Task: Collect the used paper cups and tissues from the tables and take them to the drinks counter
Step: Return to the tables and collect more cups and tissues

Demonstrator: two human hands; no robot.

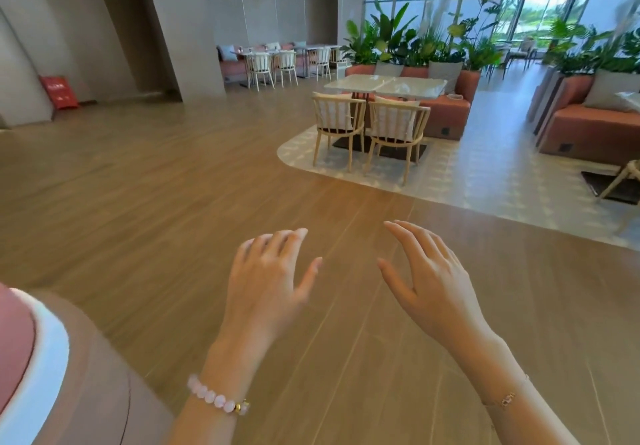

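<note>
Ahead, bare wood floor (156, 181) runs to tables (388, 86) at one o'clock; left hand (266, 281) and right hand (429, 278) hover spread, holding nothing.

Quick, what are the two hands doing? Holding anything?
Left hand: open, holding nothing.
Right hand: open, holding nothing.

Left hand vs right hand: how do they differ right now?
The left hand wears a pink bead bracelet; the right hand wears a thin gold chain. Left hand's fingers bend slightly; right hand's reach straighter. Both are open, empty, palms down over the wood floor.
</note>
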